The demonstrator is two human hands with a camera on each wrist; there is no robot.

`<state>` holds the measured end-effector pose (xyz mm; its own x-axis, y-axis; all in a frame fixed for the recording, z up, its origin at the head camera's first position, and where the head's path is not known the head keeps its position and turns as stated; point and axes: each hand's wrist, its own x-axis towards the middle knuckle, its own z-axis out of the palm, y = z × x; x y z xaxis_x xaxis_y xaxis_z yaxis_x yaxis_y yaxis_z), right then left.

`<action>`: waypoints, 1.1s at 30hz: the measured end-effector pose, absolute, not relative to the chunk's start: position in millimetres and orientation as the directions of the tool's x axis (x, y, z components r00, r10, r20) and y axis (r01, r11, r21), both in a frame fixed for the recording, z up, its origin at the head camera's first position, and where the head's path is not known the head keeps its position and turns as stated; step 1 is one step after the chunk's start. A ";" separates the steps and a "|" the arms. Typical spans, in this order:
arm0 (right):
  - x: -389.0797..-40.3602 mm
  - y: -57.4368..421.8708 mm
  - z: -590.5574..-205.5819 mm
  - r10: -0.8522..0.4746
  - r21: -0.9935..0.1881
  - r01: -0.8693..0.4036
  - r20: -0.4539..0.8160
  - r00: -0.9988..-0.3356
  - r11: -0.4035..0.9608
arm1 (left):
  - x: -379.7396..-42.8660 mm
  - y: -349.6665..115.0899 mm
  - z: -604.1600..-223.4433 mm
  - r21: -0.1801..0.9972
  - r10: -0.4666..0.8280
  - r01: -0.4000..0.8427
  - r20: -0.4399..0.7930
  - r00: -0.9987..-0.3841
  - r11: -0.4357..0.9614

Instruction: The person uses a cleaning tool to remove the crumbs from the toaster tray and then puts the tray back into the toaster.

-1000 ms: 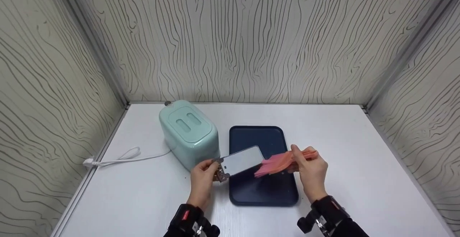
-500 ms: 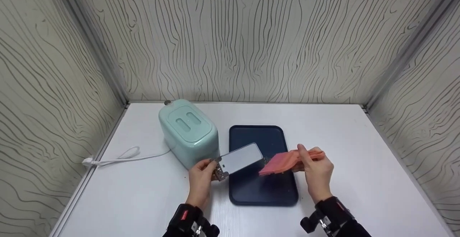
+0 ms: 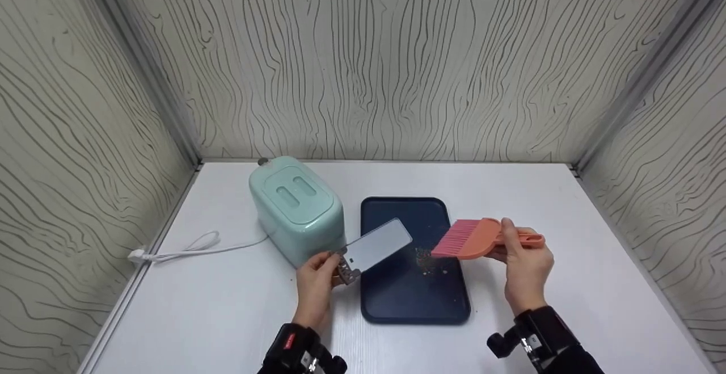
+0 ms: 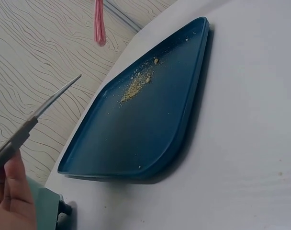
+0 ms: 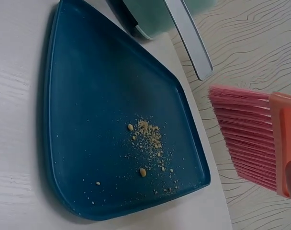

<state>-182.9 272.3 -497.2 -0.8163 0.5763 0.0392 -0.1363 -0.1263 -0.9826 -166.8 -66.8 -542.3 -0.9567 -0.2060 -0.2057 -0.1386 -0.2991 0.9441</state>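
My left hand (image 3: 313, 286) pinches the dark end of a flat metal crumb tray (image 3: 379, 246), held tilted over the left part of a dark blue tray (image 3: 397, 303). In my right hand (image 3: 528, 274) is the handle of an orange brush (image 3: 482, 239) with pink bristles (image 5: 243, 134). The brush is raised above the tray's right edge, apart from the crumb tray. Brown crumbs (image 5: 148, 136) lie in a loose heap on the blue tray, with smaller bits scattered round it. From the left wrist, the crumb tray (image 4: 57, 98) appears nearly edge-on.
A mint-green toaster (image 3: 298, 215) with its lid on stands left of the blue tray, close to my left hand. Its white cord (image 3: 227, 251) and plug (image 3: 138, 256) lie at the table's left edge. Patterned walls (image 3: 363, 67) enclose the back and sides.
My right hand has moved right with the brush, away from the crumb tray, and turned it so the brush's flat side shows. Crumbs are now visible on the blue tray. The crumb tray rose slightly.
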 end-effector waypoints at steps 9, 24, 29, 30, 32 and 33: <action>-179.5 293.7 -505.3 0.599 -0.973 -0.153 0.018 -0.800 -0.175 | -164.2 -66.3 -541.2 0.927 -0.196 -0.150 -0.226 -0.954 -0.343; -175.7 321.4 -525.3 0.583 -0.967 0.002 -0.156 -0.797 -0.255 | -163.0 -65.7 -540.5 0.928 -0.191 -0.158 -0.232 -0.954 -0.339; -172.3 326.0 -532.5 0.579 -0.965 0.029 -0.180 -0.795 -0.260 | -162.6 -65.9 -541.7 0.930 -0.188 -0.156 -0.228 -0.955 -0.332; -171.5 326.6 -534.3 0.581 -0.967 0.036 -0.182 -0.793 -0.254 | -162.5 -66.1 -542.1 0.931 -0.187 -0.155 -0.226 -0.956 -0.331; -169.7 327.9 -538.2 0.583 -0.970 0.046 -0.180 -0.792 -0.237 | -162.3 -66.1 -542.0 0.931 -0.188 -0.154 -0.225 -0.956 -0.330; -168.9 328.6 -540.1 0.585 -0.972 0.052 -0.181 -0.791 -0.229 | -162.3 -66.0 -541.6 0.930 -0.191 -0.155 -0.228 -0.955 -0.332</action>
<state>-168.9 328.6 -540.1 -0.7909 0.5847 -0.1805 0.0524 -0.2292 -0.9720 -162.3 -66.0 -541.6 -0.9548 -0.1912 -0.2277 -0.1554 -0.3321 0.9303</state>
